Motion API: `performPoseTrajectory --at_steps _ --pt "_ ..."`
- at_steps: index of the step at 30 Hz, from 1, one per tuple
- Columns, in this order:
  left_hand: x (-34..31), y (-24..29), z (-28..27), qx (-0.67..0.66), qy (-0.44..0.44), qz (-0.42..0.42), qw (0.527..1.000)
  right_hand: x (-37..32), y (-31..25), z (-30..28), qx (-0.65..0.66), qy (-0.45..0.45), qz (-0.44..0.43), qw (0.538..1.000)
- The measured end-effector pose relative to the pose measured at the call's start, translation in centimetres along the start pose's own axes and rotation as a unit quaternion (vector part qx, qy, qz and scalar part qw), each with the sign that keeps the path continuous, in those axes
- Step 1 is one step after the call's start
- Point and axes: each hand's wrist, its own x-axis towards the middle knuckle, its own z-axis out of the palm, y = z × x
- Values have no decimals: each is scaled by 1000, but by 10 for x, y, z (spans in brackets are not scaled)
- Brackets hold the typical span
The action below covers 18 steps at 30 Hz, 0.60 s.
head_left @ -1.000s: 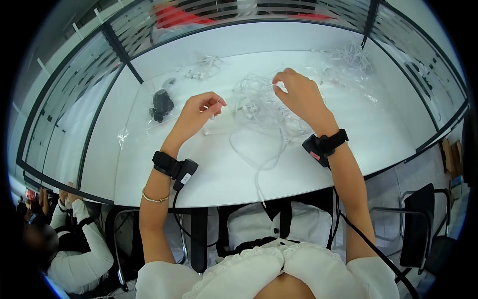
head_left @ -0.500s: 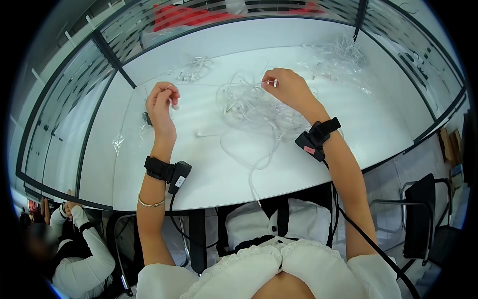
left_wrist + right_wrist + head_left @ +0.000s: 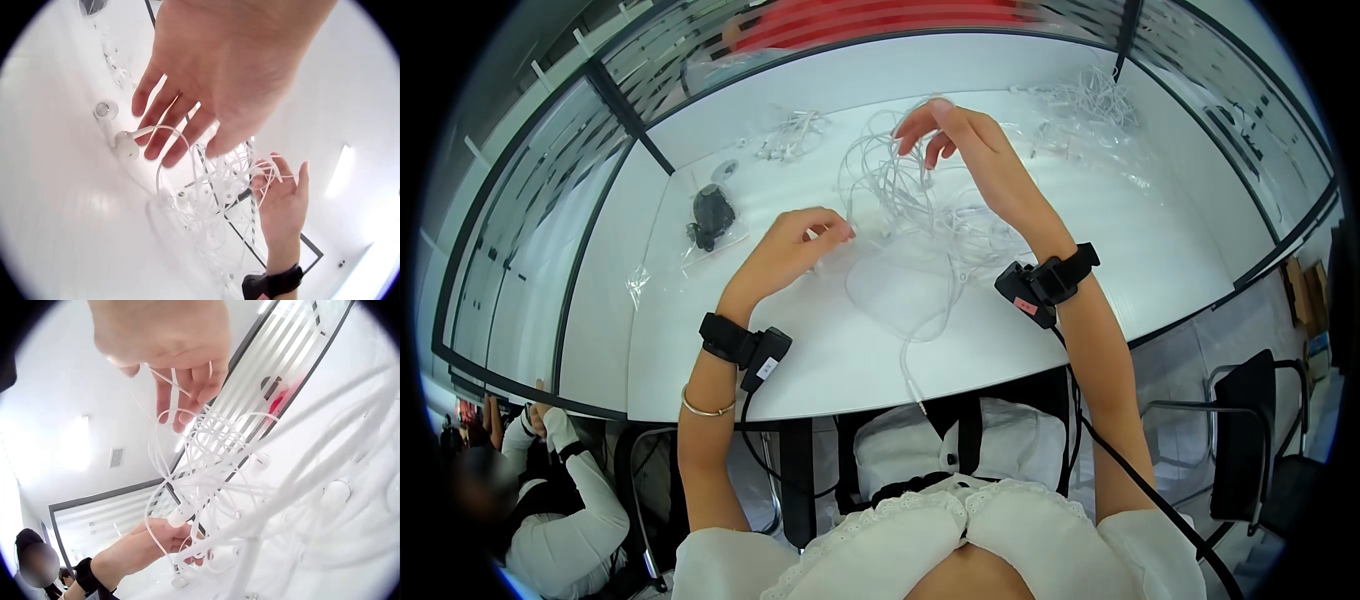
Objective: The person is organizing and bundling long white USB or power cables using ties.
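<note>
A tangle of white earphone cables [image 3: 900, 195] lies mid-table, part of it lifted. My right hand [image 3: 975, 150] holds some of these cables up at the back of the pile; in the right wrist view white strands run across its curled fingers [image 3: 181, 394]. Nearer the front left, my left hand [image 3: 795, 248] hovers beside the tangle. In the left wrist view its fingers are fairly straight and spread. Just below those fingertips shows a white earbud [image 3: 127, 147], its cable arching towards the pile. One loose cable [image 3: 912, 375] reaches the table's front edge.
A dark bundle [image 3: 712, 213] in clear plastic sits at the left. Small white earphone pieces [image 3: 795, 135] lie at the back left. Another heap of white cables [image 3: 1095, 100] with clear plastic bags stands at the back right. Low partitions [image 3: 860, 70] surround the table.
My left hand moved left, then came back right towards the tangle, and its fingers loosened from a thin cable. The right hand rose towards the back, pulling up part of the cables.
</note>
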Motion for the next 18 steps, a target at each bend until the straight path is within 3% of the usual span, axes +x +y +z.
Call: performPoseTrajectory --at_steps 3,6,7,10,11,14,17,18 --pt "3 5 4 79 190 23 978 -1 -3 1 21 -43 -23 999" --pt "8 0 6 34 269 136 953 -6 -1 11 0 -140 -11 990" --pt "7 4 5 41 244 143 958 -6 9 16 54 -188 -13 981" --pt "6 13 5 -61 178 164 968 -16 9 27 -92 -265 -102 954" --pt "3 19 7 -118 143 135 973 -19 12 30 -108 -264 -106 953" --pt "2 12 8 -140 86 52 985 -16 9 29 -78 -274 -33 958" --pt "6 3 9 -136 117 67 982 -11 15 21 -157 -166 -28 973" --pt "7 2 8 -162 138 65 975 -9 13 17 -145 -130 17 981"
